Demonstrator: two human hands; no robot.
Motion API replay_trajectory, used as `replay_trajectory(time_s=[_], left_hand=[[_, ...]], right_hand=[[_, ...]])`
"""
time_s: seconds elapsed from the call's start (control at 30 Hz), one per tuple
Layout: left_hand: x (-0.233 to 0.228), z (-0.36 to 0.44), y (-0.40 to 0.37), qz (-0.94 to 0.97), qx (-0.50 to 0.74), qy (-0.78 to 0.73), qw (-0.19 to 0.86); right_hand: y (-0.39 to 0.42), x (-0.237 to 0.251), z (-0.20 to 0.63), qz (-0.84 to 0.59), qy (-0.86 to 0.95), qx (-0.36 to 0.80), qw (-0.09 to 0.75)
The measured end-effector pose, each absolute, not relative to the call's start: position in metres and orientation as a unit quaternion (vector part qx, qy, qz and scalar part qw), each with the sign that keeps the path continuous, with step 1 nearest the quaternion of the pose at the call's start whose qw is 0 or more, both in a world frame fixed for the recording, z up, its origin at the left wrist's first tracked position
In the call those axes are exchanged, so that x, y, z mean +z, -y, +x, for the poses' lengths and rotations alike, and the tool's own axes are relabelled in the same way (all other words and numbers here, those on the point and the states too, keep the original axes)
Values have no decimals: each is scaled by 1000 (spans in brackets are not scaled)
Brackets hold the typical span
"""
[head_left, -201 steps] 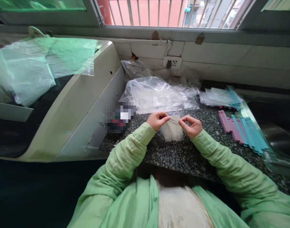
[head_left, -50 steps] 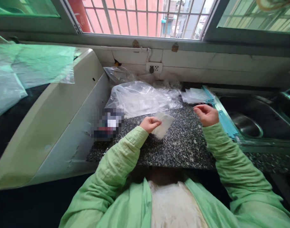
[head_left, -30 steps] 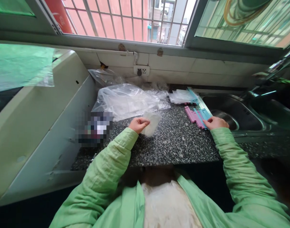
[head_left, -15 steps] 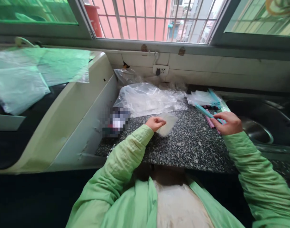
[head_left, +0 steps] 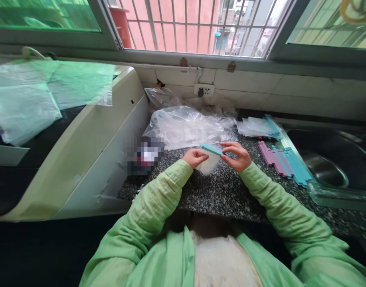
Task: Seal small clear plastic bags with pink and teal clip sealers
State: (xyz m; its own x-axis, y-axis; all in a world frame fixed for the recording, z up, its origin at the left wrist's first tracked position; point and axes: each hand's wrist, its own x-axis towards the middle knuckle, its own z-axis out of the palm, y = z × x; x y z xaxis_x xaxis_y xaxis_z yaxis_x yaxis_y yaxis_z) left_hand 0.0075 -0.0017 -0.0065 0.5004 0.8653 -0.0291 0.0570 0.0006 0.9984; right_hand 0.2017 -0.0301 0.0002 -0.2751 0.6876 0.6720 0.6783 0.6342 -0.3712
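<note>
My left hand (head_left: 194, 157) pinches the top of a small clear plastic bag (head_left: 208, 166) that hangs just above the speckled granite counter (head_left: 227, 191). My right hand (head_left: 237, 156) holds a teal sealing stick (head_left: 211, 148) by its right end, laid along the bag's top edge. Both hands meet in the middle of the counter. To the right lies a row of pink sticks (head_left: 269, 156) and teal sticks (head_left: 294, 165).
A heap of clear plastic bags (head_left: 187, 126) lies behind the hands, and a smaller stack (head_left: 256, 127) at the back right. A steel sink (head_left: 329, 167) is at the right. A white appliance (head_left: 90, 135) draped in plastic stands left. A wall socket (head_left: 202, 91) sits below the window.
My right hand reached right to the stick pile, picked up a teal stick and brought it back to the top of the bag held in my left hand.
</note>
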Motion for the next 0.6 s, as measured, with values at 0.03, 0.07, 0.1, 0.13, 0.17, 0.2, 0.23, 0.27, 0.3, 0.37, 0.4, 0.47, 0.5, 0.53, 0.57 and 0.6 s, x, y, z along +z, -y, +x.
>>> replay_trajectory(time_s=[0.03,0.07,0.1,0.13,0.17,0.2,0.23,0.27,0.3,0.37,0.4,0.47,0.5,0.53,0.57,0.6], left_hand=[[-6,8,2,621,333,-374,603],[-6,8,3,619,332,-379,602],[-7,9,3,618,330,-384,601],[-7,9,3,618,327,-389,600],[-9,9,3,619,324,-392,599],[-10,9,2,620,323,-391,599],[-12,9,1,621,323,-389,598],[-13,8,1,623,327,-386,597],[-14,8,0,625,331,-384,594],[-17,7,-1,625,339,-384,589],[-17,7,-1,622,341,-387,589],[-17,8,-1,610,343,-397,594],[-17,8,0,602,343,-401,599],[-16,9,0,594,343,-403,606],[-15,10,1,585,343,-401,616],[-15,10,1,575,345,-398,626]], right_hand=[[30,-2,202,-426,797,15,429],[31,-4,202,-424,794,22,434],[31,-5,202,-422,792,25,441],[32,-5,202,-420,789,25,448],[32,-6,201,-417,787,23,455],[33,-6,201,-413,786,19,460],[34,-6,200,-410,786,16,462],[35,-6,200,-406,788,14,462],[36,-6,199,-406,790,14,459],[38,-7,199,-412,791,15,452],[39,-7,199,-417,791,15,449],[39,-9,199,-423,788,8,447],[39,-11,199,-422,789,1,447],[39,-12,199,-421,790,-8,446],[38,-14,200,-421,791,-19,443],[37,-16,200,-422,793,-30,439]])
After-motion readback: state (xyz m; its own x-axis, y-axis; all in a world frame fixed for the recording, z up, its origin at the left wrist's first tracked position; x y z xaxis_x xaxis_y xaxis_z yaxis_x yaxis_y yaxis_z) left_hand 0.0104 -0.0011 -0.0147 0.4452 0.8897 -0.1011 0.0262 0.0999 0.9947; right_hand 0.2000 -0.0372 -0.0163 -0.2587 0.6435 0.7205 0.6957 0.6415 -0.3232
